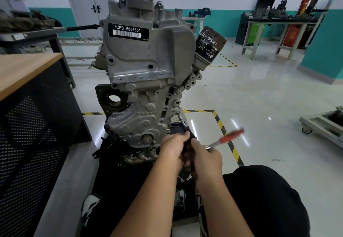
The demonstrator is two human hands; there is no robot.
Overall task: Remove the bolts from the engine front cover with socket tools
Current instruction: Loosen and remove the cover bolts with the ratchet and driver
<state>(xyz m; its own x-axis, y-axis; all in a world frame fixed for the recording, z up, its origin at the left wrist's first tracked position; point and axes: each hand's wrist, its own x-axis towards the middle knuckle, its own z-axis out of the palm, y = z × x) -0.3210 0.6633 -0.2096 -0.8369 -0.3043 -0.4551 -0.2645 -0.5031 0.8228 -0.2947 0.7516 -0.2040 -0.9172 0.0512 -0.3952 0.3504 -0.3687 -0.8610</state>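
Engine front cover [146, 81], frame centre: several bolt holes apparently empty. Socket driver [182, 122] seated on lower-right edge bolt; left hand [173, 148] and right hand [205, 158] fingers wrapped round its handle. Red-handled ratchet [225, 138] tucked under right hand.

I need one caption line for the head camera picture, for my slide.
Both hands hold a black-handled driver against a bolt on the engine.
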